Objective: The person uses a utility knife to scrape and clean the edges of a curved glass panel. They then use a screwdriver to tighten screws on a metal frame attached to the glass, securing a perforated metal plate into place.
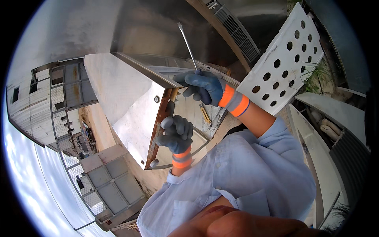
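A shiny metal door-like panel [130, 94] stands tilted in front of me, its near edge rusty brown with screws close by. My left hand [176, 134], in a grey glove with an orange cuff, has curled fingers against that rusty edge. At the panel's upper right corner is my right hand [205, 86], gloved the same way and closed. From it a flat-tipped screwdriver [187, 45] points up and away; its handle is hidden in the glove. Beyond my hands, inside the metal frame, lies a yellow utility knife [205, 114].
A white board with round holes [282, 63] leans at the right, beside a tuft of grass [318, 75]. Loose pale panels [335, 114] lie below it. A large metal surface [158, 27] rises at the back. Metal gates [114, 185] and a building [33, 102] stand left.
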Tool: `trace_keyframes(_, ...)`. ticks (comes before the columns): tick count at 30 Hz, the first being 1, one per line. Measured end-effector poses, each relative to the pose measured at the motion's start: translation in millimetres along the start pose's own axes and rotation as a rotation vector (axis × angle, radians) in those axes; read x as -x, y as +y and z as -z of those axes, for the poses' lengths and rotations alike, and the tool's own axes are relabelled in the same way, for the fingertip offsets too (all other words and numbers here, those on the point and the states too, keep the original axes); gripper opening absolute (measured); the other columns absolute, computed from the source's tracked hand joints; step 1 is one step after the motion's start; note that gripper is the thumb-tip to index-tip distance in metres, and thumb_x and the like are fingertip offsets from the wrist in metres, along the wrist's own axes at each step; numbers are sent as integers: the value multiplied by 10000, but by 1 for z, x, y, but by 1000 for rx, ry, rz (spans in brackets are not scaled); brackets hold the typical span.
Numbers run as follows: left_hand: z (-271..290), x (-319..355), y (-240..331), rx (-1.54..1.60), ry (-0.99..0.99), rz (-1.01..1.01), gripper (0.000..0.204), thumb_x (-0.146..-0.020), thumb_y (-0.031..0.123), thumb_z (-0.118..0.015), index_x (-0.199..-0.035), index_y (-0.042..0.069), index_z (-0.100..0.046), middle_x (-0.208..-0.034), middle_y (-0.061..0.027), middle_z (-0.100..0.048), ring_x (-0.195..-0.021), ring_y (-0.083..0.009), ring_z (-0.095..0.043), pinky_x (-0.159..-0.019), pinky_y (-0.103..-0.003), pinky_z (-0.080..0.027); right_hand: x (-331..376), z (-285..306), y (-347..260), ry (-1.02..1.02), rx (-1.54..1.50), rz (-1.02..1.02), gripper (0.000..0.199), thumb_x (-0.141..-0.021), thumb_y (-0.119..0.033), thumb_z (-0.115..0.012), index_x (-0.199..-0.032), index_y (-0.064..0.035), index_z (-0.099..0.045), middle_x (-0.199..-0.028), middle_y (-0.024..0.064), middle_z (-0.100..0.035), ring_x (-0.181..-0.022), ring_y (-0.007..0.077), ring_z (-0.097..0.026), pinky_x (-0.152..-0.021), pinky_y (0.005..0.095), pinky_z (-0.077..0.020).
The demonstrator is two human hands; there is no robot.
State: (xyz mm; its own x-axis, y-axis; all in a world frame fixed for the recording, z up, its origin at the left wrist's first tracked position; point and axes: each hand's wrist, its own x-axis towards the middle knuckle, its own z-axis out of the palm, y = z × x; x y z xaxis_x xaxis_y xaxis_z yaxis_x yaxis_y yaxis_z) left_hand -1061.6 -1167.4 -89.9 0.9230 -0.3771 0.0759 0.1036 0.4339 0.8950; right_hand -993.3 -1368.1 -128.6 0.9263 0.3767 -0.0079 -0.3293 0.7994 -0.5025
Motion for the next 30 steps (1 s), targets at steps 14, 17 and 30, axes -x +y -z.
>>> trace_keyframes(14,-32,-21,2,-173,396,-73,968,-812,822,-331,-1251,-21,-508,-551,15,-399,-409,-102,-325,-379,-265,-302,-36,-11,-19,-227,147,-211,536,-879,-521,-580,-1167,-70,-601,-868,22,-635,-701,71,-561,-613,203,-485)
trace_keyframes(17,-34,-20,5,-242,378,-54,981,-816,820,-320,-1276,-28,-497,-546,11,-391,-402,-104,-308,-375,-261,-302,-40,-17,-20,-199,168,-203,457,-887,-498,-570,-1032,-66,-611,-761,10,-588,-614,61,-525,-522,188,-420)
trace_keyframes(30,-49,-26,9,-224,566,-73,801,-878,677,-342,-930,-70,-626,-525,48,-328,-409,-79,-257,-385,-240,-229,-44,-10,12,-120,25,-233,325,-939,-412,-507,-1037,-117,-602,-753,-1,-551,-518,45,-455,-433,182,-338)
